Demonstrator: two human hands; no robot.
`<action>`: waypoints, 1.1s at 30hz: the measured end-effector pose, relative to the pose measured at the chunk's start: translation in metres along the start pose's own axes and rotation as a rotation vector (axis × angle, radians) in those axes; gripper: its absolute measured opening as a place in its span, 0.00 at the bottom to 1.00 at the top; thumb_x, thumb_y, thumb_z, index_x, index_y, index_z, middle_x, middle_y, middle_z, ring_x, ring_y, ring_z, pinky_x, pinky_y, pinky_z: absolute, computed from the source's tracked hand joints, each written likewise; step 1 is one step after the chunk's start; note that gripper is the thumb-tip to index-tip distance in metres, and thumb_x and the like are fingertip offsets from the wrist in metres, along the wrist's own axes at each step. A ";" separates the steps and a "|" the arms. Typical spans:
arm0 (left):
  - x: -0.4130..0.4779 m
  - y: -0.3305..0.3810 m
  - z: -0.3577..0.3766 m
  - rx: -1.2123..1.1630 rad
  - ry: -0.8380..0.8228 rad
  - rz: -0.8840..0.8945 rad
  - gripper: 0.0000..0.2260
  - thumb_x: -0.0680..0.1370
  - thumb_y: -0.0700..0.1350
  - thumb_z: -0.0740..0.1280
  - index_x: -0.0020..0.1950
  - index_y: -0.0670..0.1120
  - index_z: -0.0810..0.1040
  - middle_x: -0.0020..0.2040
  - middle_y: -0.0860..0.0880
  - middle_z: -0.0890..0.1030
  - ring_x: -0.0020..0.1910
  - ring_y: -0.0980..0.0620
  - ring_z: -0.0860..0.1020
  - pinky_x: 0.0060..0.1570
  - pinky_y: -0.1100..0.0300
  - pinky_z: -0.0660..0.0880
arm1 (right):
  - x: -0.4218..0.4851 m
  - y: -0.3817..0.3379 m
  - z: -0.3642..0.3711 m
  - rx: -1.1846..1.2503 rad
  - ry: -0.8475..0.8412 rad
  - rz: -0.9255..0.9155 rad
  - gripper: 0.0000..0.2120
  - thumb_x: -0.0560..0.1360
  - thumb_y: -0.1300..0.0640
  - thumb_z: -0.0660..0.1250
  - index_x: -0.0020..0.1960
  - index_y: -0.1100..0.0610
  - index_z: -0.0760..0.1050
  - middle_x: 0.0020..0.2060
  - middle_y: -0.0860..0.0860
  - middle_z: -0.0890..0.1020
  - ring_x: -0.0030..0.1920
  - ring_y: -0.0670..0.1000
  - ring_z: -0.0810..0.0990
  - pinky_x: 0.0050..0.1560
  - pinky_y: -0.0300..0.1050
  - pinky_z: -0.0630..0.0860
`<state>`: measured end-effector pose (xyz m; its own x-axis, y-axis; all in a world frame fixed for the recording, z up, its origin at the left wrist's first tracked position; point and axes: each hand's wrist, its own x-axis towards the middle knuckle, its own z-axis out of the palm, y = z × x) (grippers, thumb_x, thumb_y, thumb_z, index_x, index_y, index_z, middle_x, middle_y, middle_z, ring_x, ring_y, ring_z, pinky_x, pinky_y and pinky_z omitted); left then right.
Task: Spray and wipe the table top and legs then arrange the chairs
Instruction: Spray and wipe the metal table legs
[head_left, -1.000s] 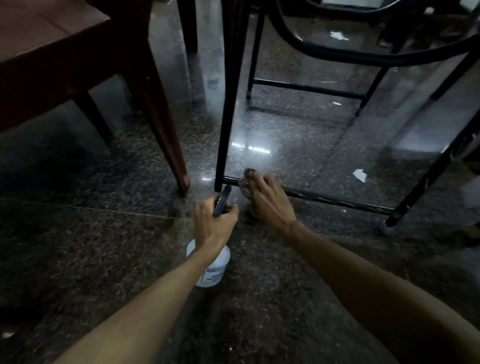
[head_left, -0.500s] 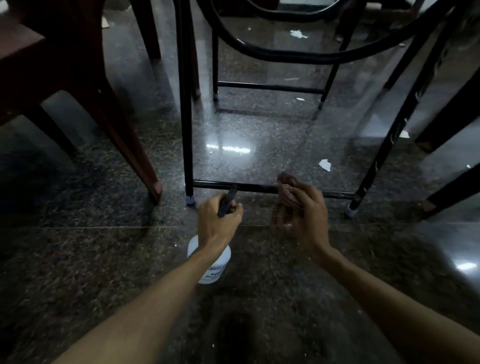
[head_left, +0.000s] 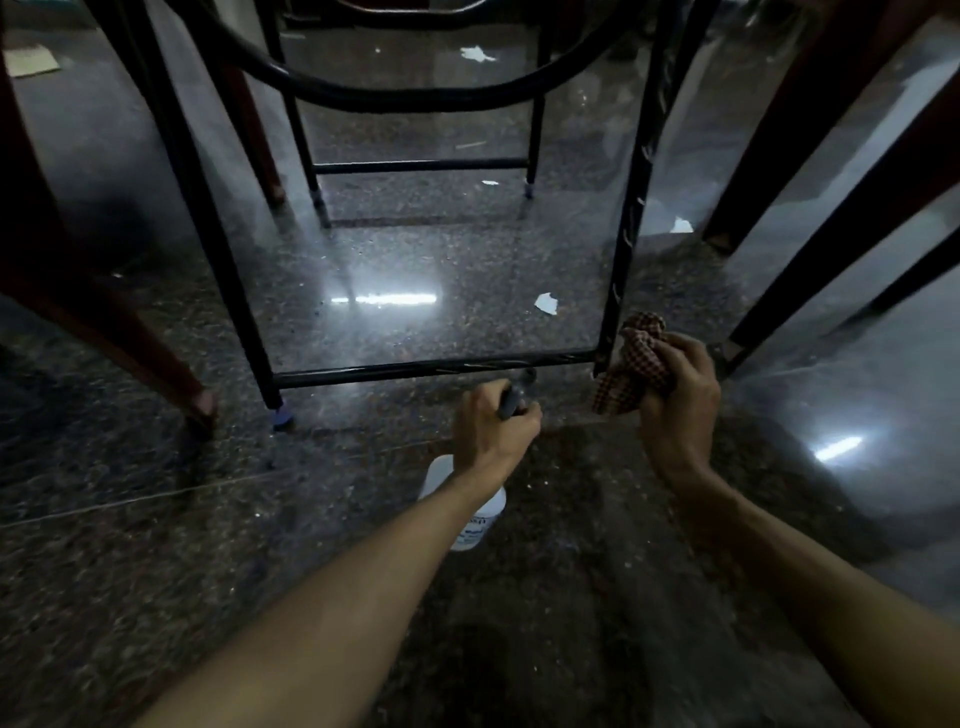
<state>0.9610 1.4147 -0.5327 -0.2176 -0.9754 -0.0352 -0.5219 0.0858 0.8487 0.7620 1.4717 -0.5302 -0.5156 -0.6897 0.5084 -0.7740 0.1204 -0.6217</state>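
Observation:
I am low down, looking under a black metal table frame. Its lower crossbar (head_left: 415, 370) runs between a left leg (head_left: 208, 208) and a right leg (head_left: 631, 208). My left hand (head_left: 491, 428) grips the dark trigger head of a white spray bottle (head_left: 480, 514), just in front of the crossbar. My right hand (head_left: 678, 400) holds a bunched red checked cloth (head_left: 636, 364) against the foot of the right leg. The bottle's body is partly hidden under my left forearm.
Red-brown wooden chair legs stand at the left (head_left: 156, 364) and at the right (head_left: 810, 171). A far crossbar (head_left: 421, 166) and a curved black bar (head_left: 405, 96) lie behind. White paper scraps (head_left: 545, 302) litter the glossy dark granite floor (head_left: 156, 571).
My right hand has slid the cloth rightward along the lower crossbar from the left leg to the right leg. The left hand and bottle followed to the right, and my view shifted too.

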 end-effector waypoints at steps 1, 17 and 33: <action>0.002 0.004 0.003 -0.001 -0.004 0.018 0.13 0.74 0.44 0.74 0.32 0.47 0.74 0.28 0.50 0.75 0.31 0.45 0.79 0.33 0.53 0.76 | 0.002 0.004 -0.001 0.003 0.000 0.007 0.20 0.69 0.72 0.64 0.60 0.64 0.80 0.60 0.58 0.78 0.60 0.58 0.77 0.63 0.53 0.74; 0.007 0.002 0.013 0.024 -0.005 0.023 0.11 0.75 0.45 0.76 0.35 0.44 0.78 0.30 0.49 0.79 0.32 0.48 0.80 0.34 0.53 0.79 | 0.020 0.004 0.027 -0.133 -0.158 -0.161 0.21 0.74 0.69 0.69 0.67 0.64 0.75 0.68 0.57 0.72 0.67 0.57 0.69 0.67 0.40 0.66; 0.007 -0.071 -0.094 0.046 0.223 -0.107 0.10 0.75 0.42 0.76 0.38 0.42 0.78 0.31 0.48 0.78 0.32 0.48 0.78 0.36 0.63 0.70 | -0.001 -0.026 0.121 -0.288 -0.446 -0.450 0.17 0.80 0.61 0.65 0.69 0.59 0.73 0.69 0.57 0.72 0.64 0.60 0.69 0.65 0.58 0.71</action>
<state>1.0744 1.3823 -0.5436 0.0250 -0.9997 -0.0019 -0.5701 -0.0159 0.8214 0.8270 1.3825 -0.5864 0.0307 -0.9369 0.3481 -0.9755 -0.1040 -0.1938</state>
